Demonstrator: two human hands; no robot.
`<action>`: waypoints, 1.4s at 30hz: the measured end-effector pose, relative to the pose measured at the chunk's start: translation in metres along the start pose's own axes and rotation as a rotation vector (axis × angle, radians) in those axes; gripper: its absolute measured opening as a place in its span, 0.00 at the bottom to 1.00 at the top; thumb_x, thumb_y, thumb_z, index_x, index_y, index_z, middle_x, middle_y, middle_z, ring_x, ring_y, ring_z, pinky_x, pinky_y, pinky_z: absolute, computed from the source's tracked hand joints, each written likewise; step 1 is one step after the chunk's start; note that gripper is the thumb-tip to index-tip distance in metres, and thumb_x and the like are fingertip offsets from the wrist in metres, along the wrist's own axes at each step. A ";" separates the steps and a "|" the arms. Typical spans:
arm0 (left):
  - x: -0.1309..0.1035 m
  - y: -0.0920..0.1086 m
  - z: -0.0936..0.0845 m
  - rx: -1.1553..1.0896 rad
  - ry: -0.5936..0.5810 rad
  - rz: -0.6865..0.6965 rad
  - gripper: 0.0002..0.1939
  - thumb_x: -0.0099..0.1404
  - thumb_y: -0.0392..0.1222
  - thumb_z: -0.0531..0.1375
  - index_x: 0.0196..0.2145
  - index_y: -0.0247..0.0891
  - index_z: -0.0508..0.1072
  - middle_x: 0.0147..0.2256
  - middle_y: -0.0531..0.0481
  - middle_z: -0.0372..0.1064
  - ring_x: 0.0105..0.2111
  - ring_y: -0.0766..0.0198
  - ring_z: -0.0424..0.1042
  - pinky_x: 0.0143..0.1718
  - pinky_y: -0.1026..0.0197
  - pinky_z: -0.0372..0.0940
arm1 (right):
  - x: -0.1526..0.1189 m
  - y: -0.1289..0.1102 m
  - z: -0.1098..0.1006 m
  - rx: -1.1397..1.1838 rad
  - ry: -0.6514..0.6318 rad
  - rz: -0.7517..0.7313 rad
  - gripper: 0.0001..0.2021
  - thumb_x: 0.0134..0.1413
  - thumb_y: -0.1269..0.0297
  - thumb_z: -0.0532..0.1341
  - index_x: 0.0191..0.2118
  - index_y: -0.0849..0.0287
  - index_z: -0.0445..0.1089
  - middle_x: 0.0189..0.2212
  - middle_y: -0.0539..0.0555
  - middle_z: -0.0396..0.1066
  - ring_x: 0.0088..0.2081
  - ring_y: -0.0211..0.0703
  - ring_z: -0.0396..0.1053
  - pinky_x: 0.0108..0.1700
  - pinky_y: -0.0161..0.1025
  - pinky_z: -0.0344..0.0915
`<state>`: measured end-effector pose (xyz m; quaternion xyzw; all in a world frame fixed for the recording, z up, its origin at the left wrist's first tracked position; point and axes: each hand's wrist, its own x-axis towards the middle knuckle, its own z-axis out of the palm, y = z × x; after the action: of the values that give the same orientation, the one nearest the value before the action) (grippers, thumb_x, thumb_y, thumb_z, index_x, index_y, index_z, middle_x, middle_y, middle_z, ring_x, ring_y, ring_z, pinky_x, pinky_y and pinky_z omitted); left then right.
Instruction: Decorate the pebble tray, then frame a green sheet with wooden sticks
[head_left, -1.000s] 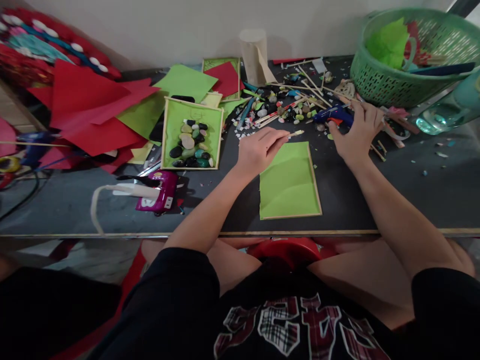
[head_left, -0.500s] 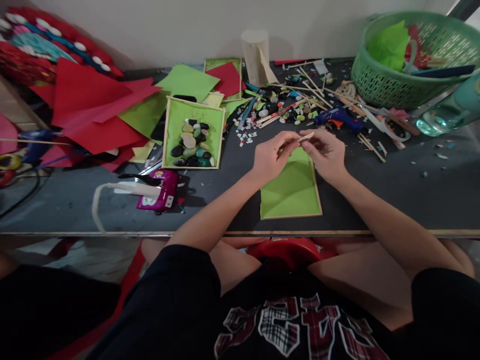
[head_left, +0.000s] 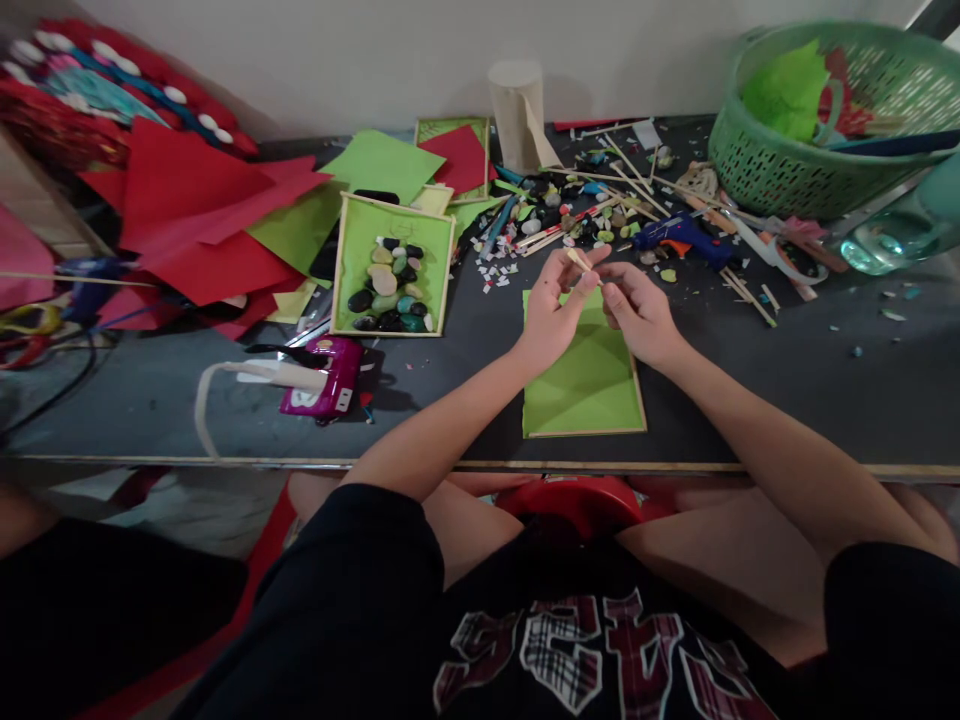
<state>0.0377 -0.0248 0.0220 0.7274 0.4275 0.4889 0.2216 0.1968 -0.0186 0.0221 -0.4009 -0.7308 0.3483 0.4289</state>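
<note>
My left hand [head_left: 555, 310] is closed around a short piece of pale wooden stick [head_left: 579, 260], whose upper end points up and to the left. The fingers of my right hand [head_left: 637, 310] are pinched at the stick's lower end, close to my left fingertips; part of the stick is hidden there. Beneath both hands lies a bright green sheet [head_left: 581, 385], with thin wooden strips along its right and bottom edges. To the left, a green framed panel [head_left: 352, 240] carries several smooth pebbles [head_left: 386, 285].
Behind my hands lie scattered sticks and pebbles, with a blue glue gun [head_left: 694, 240] among them. A green basket [head_left: 780, 165] and a bottle [head_left: 874, 240] stand right. Leftward are red paper sheets [head_left: 191, 215] and a purple power socket [head_left: 330, 380] with a white plug.
The stick has turned from pointing right to pointing up and left. Its visible end is now by my left hand, and my right hand has shifted slightly left and down.
</note>
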 end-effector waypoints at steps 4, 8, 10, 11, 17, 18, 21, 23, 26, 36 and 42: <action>0.009 -0.015 -0.027 0.311 0.012 0.099 0.20 0.77 0.56 0.50 0.59 0.47 0.67 0.57 0.41 0.72 0.54 0.56 0.74 0.51 0.53 0.70 | 0.001 -0.008 -0.011 -0.115 0.038 -0.003 0.30 0.64 0.34 0.53 0.40 0.56 0.80 0.22 0.50 0.65 0.22 0.36 0.56 0.26 0.37 0.54; 0.016 -0.026 -0.050 0.473 -0.107 0.274 0.18 0.76 0.55 0.53 0.49 0.44 0.77 0.48 0.43 0.78 0.52 0.52 0.75 0.57 0.47 0.67 | 0.000 -0.006 -0.016 -0.193 0.072 -0.002 0.22 0.62 0.43 0.59 0.37 0.57 0.81 0.24 0.52 0.71 0.24 0.37 0.60 0.27 0.37 0.55; 0.017 -0.029 -0.053 0.496 -0.135 0.316 0.20 0.77 0.54 0.51 0.48 0.43 0.79 0.47 0.43 0.80 0.52 0.52 0.75 0.55 0.46 0.67 | 0.000 -0.004 -0.017 -0.206 0.075 -0.004 0.20 0.61 0.47 0.61 0.37 0.58 0.82 0.25 0.52 0.73 0.24 0.37 0.61 0.27 0.37 0.56; 0.016 -0.030 -0.053 0.502 -0.142 0.328 0.20 0.78 0.54 0.50 0.48 0.43 0.79 0.47 0.43 0.80 0.52 0.52 0.75 0.55 0.46 0.67 | 0.000 -0.004 -0.017 -0.216 0.076 -0.003 0.19 0.61 0.49 0.61 0.38 0.58 0.82 0.25 0.52 0.74 0.24 0.37 0.61 0.27 0.37 0.56; 0.015 -0.034 -0.052 0.508 -0.154 0.349 0.19 0.77 0.49 0.51 0.51 0.43 0.79 0.49 0.42 0.80 0.53 0.51 0.74 0.54 0.45 0.68 | 0.000 -0.005 -0.017 -0.239 0.078 -0.013 0.17 0.61 0.54 0.60 0.37 0.60 0.83 0.26 0.54 0.77 0.22 0.36 0.62 0.26 0.37 0.57; 0.015 -0.034 -0.052 0.508 -0.152 0.344 0.19 0.77 0.49 0.51 0.50 0.43 0.80 0.49 0.42 0.80 0.54 0.50 0.74 0.54 0.44 0.68 | 0.000 -0.005 -0.017 -0.243 0.077 -0.014 0.17 0.61 0.55 0.60 0.38 0.60 0.83 0.26 0.54 0.77 0.22 0.37 0.63 0.26 0.37 0.57; 0.016 -0.035 -0.053 0.504 -0.162 0.343 0.18 0.77 0.49 0.52 0.48 0.43 0.80 0.48 0.43 0.80 0.53 0.50 0.74 0.53 0.44 0.68 | -0.001 -0.005 -0.017 -0.277 0.079 -0.026 0.17 0.62 0.55 0.60 0.39 0.60 0.83 0.27 0.55 0.78 0.23 0.37 0.64 0.27 0.37 0.59; 0.015 -0.036 -0.051 0.533 -0.160 0.369 0.18 0.77 0.47 0.51 0.47 0.42 0.80 0.47 0.42 0.80 0.52 0.51 0.75 0.50 0.46 0.69 | -0.001 -0.006 -0.018 -0.314 0.079 -0.041 0.17 0.62 0.56 0.60 0.38 0.61 0.83 0.27 0.56 0.79 0.22 0.37 0.64 0.27 0.37 0.59; 0.013 -0.036 -0.046 0.624 -0.110 0.431 0.19 0.78 0.44 0.49 0.46 0.40 0.80 0.44 0.42 0.81 0.49 0.53 0.77 0.44 0.50 0.70 | -0.002 -0.009 -0.018 -0.380 0.074 -0.075 0.17 0.62 0.56 0.59 0.38 0.61 0.84 0.26 0.56 0.78 0.22 0.37 0.64 0.27 0.37 0.57; 0.005 -0.029 -0.022 0.956 0.109 0.557 0.23 0.75 0.32 0.44 0.30 0.36 0.76 0.26 0.42 0.73 0.31 0.59 0.73 0.23 0.60 0.54 | -0.002 -0.008 -0.012 -0.514 0.066 -0.075 0.21 0.63 0.55 0.56 0.36 0.63 0.83 0.23 0.56 0.76 0.22 0.36 0.64 0.27 0.35 0.56; 0.004 -0.024 -0.021 0.978 -0.006 0.515 0.23 0.75 0.29 0.43 0.30 0.35 0.75 0.26 0.41 0.73 0.29 0.59 0.70 0.23 0.59 0.51 | -0.002 -0.005 -0.011 -0.536 0.062 -0.081 0.20 0.63 0.55 0.57 0.33 0.62 0.82 0.18 0.53 0.70 0.19 0.35 0.60 0.26 0.36 0.54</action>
<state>0.0093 -0.0107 0.0148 0.8280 0.4122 0.2697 -0.2678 0.2065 -0.0206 0.0296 -0.4809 -0.7989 0.1123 0.3433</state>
